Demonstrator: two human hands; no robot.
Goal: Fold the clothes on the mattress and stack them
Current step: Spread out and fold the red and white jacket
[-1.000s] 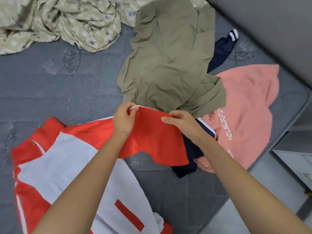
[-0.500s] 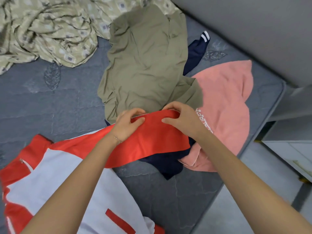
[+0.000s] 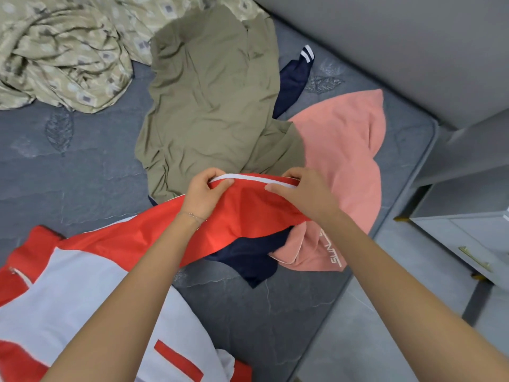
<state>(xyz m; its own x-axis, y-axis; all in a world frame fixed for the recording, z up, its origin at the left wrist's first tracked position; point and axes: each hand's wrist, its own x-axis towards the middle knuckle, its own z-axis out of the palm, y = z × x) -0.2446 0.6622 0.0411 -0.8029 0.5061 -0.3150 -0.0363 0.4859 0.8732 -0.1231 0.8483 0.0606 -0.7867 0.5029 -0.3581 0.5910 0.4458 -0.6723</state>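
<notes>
— On the grey mattress (image 3: pixel 82 188), a red and white jersey (image 3: pixel 82 285) is being held up by its white-trimmed edge (image 3: pixel 242 177), while the rest is lying spread toward the near left.

— How is it being gripped?

— The edge is being pinched by the left hand (image 3: pixel 205 193) and the right hand (image 3: pixel 300 193), fingers and thumbs closed on the trim.

— And around it?

— An olive garment (image 3: pixel 214 106) is lying unfolded just beyond the hands, with a pink sweatshirt (image 3: pixel 344 150) beside it on the right. A navy garment (image 3: pixel 248 257) is being partly covered by the lifted red cloth. A patterned sheet (image 3: pixel 63 51) is lying bunched at the far left.
</notes>
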